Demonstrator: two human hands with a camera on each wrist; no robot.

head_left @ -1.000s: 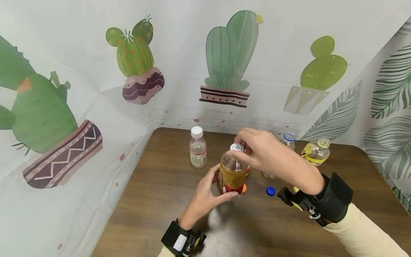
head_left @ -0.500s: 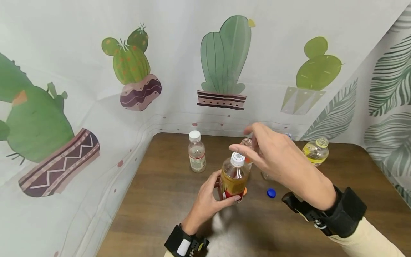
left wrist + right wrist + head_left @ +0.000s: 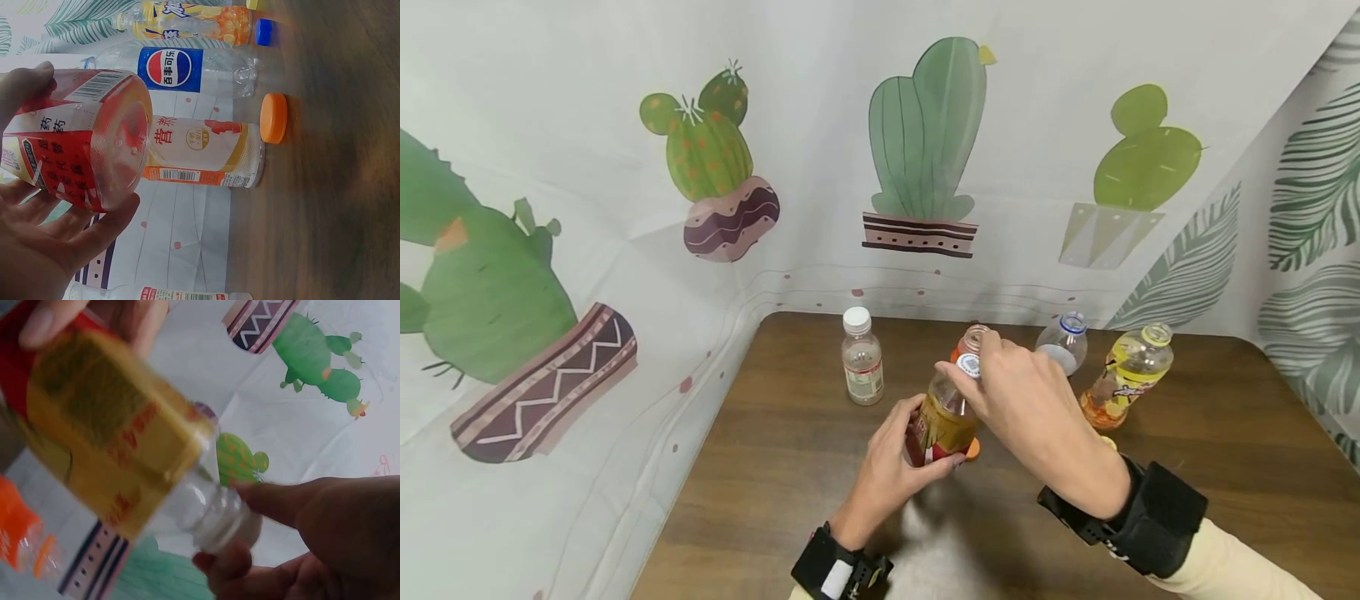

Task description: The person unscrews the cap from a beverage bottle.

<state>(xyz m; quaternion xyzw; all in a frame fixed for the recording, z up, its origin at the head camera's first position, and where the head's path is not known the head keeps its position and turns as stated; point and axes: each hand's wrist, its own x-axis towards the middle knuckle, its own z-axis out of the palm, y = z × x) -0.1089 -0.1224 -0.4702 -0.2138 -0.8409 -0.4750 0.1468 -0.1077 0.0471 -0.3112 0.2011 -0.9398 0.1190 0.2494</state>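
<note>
My left hand point(image 3: 891, 458) grips a clear bottle with a red and gold label point(image 3: 946, 427) around its lower half. The bottle is held up above the table, slightly tilted, as its raised base in the left wrist view confirms. At its top is a white cap point(image 3: 968, 364), pinched between the thumb and fingers of my right hand point(image 3: 1030, 404). The right wrist view has thumb and fingers on either side of the cap point(image 3: 249, 530), somewhat blurred. Directly behind stands an uncapped bottle with a white and orange label point(image 3: 194, 150), partly hidden in the head view.
A white-capped clear bottle point(image 3: 862, 367) stands left on the wooden table point(image 3: 760, 500). To the right are an open Pepsi bottle point(image 3: 219, 70) and an open yellow-labelled bottle point(image 3: 1123, 379). An orange cap point(image 3: 274, 119) and a blue cap point(image 3: 264, 32) lie on the table.
My right hand's fingers came off the white cap half a second ago, and now pinch it again. My left hand keeps its grip; the bottle leans slightly more to the right.
</note>
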